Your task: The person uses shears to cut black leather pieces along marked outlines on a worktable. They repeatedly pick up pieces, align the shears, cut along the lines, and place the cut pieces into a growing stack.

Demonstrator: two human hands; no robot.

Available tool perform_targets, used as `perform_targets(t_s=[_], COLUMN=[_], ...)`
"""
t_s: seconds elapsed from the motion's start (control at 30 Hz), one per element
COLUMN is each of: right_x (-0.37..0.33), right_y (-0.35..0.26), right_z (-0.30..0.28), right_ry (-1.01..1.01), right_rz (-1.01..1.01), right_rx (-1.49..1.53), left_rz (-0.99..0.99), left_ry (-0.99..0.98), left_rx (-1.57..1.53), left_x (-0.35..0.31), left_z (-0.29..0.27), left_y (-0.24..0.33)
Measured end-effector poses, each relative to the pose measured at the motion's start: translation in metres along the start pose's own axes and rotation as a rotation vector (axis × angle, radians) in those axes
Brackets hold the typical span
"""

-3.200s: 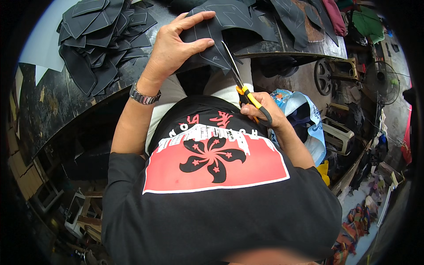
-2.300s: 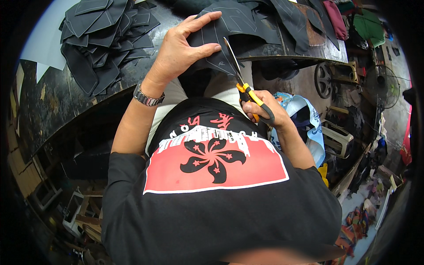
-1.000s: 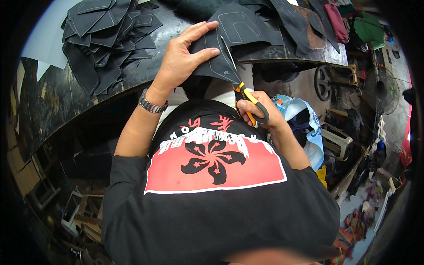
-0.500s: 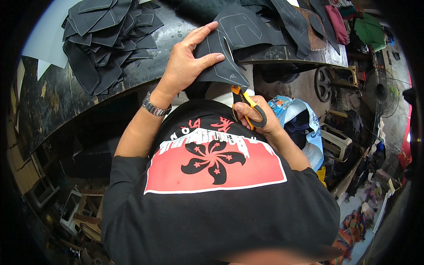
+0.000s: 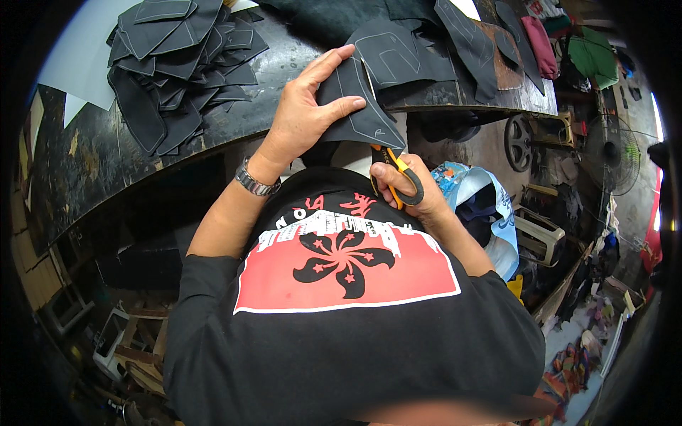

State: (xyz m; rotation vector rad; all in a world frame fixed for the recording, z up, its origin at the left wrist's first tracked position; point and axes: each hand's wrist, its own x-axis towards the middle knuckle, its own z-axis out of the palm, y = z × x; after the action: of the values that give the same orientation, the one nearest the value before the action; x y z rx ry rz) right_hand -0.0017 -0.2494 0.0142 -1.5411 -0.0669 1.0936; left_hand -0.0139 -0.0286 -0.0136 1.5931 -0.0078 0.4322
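My left hand (image 5: 302,117) grips a black leather-like sheet (image 5: 366,126) with pale outlines drawn on it. The thumb lies on top, and the sheet hides part of the fingers. Its pointed near corner hangs past the table's front edge. Just below that corner, my right hand (image 5: 425,186) is wrapped round the yellow and black handles of scissors (image 5: 408,176). Their blades are mostly hidden beneath the corner. Beyond the held sheet, another marked black piece (image 5: 405,60) lies on the table, a narrow gap showing between the two.
At the left of the dark table (image 5: 92,167) rises a pile of cut black pieces (image 5: 174,64). More marked strips (image 5: 469,46) lie at the right end, near a pink item (image 5: 540,46). A light blue bag (image 5: 503,227) sits beside my right forearm. Farther right stands a fan (image 5: 611,153).
The sheet's near corner and my left hand sit slightly lower and farther right in the picture. The whole view has shifted a little too. Both grips stay the same.
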Motion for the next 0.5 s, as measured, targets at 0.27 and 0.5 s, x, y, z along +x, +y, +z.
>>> perform_targets(t_s=[0.27, 0.5], right_x=[0.0009, 0.0042], right_y=[-0.0013, -0.0028], right_z=[-0.0006, 0.0014], right_ry=[-0.005, -0.022], right_rz=[0.007, 0.001], right_rx=[0.008, 0.019], left_rz=[-0.055, -0.032], left_ry=[0.017, 0.030], left_rx=[0.023, 0.012], left_x=[-0.0074, -0.0099], left_z=[0.0034, 0.0068], left_y=[0.0078, 0.0075])
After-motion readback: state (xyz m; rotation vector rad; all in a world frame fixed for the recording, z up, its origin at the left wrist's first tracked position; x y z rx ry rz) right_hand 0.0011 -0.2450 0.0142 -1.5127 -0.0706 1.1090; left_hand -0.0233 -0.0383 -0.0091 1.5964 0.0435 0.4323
